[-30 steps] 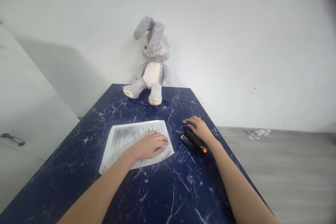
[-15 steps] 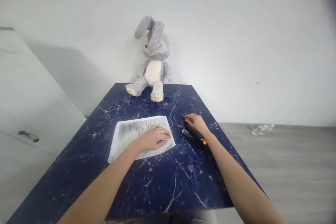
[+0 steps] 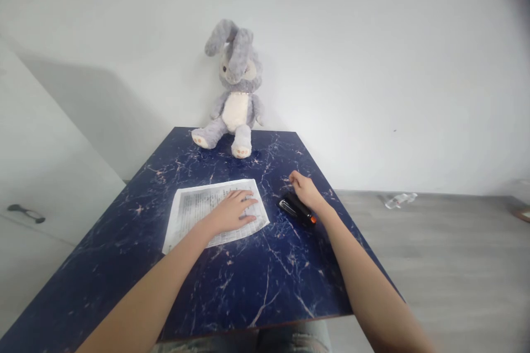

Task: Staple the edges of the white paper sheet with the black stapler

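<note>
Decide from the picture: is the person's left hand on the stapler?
No, the left hand lies on the printed sheet, apart from the black stapler.

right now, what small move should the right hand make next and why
Probably lower the right hand onto the black stapler: it is curled close to the stapler's far end, while the left hand already lies spread on the printed sheet, apparently steadying it.

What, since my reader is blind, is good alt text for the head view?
A person's left hand lies spread on a printed sheet atop a blue marbled table; the right hand is beside a black stapler. A plush rabbit sits behind them.
</note>
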Available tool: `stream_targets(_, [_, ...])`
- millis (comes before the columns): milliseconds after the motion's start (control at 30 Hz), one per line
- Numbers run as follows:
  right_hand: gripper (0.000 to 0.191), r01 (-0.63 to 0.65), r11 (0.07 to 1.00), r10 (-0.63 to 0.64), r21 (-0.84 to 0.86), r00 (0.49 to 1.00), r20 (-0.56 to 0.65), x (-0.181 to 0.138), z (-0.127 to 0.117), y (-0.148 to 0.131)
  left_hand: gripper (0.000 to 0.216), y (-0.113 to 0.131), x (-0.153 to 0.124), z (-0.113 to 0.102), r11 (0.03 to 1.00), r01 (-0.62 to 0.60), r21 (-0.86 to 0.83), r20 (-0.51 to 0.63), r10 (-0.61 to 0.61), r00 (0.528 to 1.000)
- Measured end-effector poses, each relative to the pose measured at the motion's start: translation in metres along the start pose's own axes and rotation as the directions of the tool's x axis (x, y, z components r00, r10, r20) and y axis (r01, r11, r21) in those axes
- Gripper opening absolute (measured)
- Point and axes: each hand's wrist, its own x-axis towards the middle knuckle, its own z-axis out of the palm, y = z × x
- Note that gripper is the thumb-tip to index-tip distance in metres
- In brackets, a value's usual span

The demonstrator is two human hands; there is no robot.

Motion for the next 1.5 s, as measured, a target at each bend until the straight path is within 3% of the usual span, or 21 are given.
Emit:
stream_targets(133, [0.029,0.087,0.996,-0.089,0.026,0.993,0.072,-0.004,-0.009,-0.019,0.052,-0.002,-0.001,0.001,1.0,0.0,-0.001,0.023,0.0,1.0])
stream_targets(300, [0.027,0.115,0.993,-0.115,0.018,0.947,0.299,-0.012,-0.01,-0.039,0.051,-0.001,-0.002,-0.001,1.0,0.006,-0.008,0.031,-0.006,1.0])
stream_targets(367, [0.021,0.144,0.99,-0.136,0.0,0.933,0.333,-0.013,-0.008,-0.039,0.052,0.0,-0.002,-0.001,1.0,-0.007,-0.022,0.051,0.008,0.999])
stream_targets(567, [0.015,0.151,0.979,-0.127,-0.135,0.976,0.174,-0.014,-0.011,-0.042,0.054,0.009,0.001,0.001,0.992,-0.095,-0.088,0.123,0.106,0.987])
stream_targets(700, [0.029,0.197,0.96,-0.207,-0.199,0.978,-0.032,-0.019,-0.012,-0.066,0.057,0.015,0.002,0.002,0.982,-0.151,-0.113,0.118,0.165,0.979])
stream_targets(800, [0.035,0.264,0.941,-0.275,-0.209,0.961,-0.025,-0.024,0.003,-0.09,0.049,0.015,0.003,0.002,0.972,-0.194,-0.132,0.103,0.208,0.973])
stream_targets(900, [0.032,0.289,0.92,-0.266,-0.266,0.956,0.121,-0.029,0.028,-0.106,0.031,0.013,0.006,0.001,0.986,-0.118,-0.121,0.009,0.12,0.993])
stream_targets(1000, [0.023,0.27,0.923,-0.219,-0.274,0.955,0.202,-0.029,0.048,-0.108,0.024,0.009,0.008,0.0,0.997,0.066,-0.033,-0.147,-0.071,0.987])
stream_targets(1133, [0.018,0.305,0.948,-0.29,-0.086,0.945,0.151,-0.024,0.053,-0.096,0.019,0.004,0.006,0.0,0.964,0.253,0.077,-0.24,-0.229,0.943])
stream_targets(1233, [0.022,0.314,0.949,-0.316,0.036,0.945,0.081,-0.021,0.054,-0.085,0.019,0.001,0.004,0.003,0.959,0.265,0.098,-0.218,-0.239,0.946])
stream_targets(1333, [0.022,0.29,0.953,-0.298,0.091,0.951,0.085,-0.021,0.059,-0.079,0.019,0.001,0.004,0.004,0.966,0.236,0.103,-0.187,-0.214,0.959])
stream_targets(1500, [0.042,0.314,0.95,-0.313,0.003,0.946,0.083,-0.021,0.071,-0.081,0.019,0.002,0.005,0.003,0.967,0.229,0.107,-0.175,-0.209,0.962])
